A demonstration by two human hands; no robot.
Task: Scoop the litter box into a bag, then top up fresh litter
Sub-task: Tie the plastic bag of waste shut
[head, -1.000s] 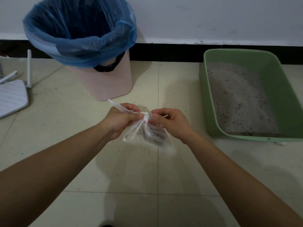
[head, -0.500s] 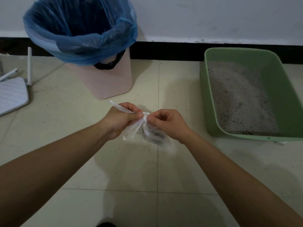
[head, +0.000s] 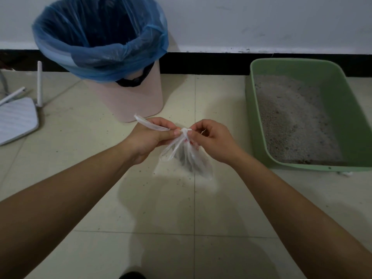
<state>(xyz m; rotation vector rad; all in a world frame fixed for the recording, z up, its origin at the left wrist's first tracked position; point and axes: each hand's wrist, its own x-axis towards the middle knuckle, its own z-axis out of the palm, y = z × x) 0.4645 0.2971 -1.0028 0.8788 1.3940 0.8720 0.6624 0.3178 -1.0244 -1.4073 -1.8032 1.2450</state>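
A small clear plastic bag [head: 193, 158] with dark scooped clumps inside hangs above the tiled floor, knotted at its top. My left hand [head: 149, 137] pinches one bag handle, whose loose end sticks out to the left over my fingers. My right hand [head: 213, 139] pinches the other handle right at the knot. To the right, the green litter box [head: 356, 125] stands on the floor, holding grey litter [head: 291, 121].
A pink bin [head: 128, 99] lined with a blue bag [head: 100, 37] stands at the back left by the wall. A white router [head: 14, 119] with antennas lies at the far left. Litter grains dot the floor tiles.
The knot has been drawn a bit tighter between my hands. The bag hangs a little more to the right, under my right hand.
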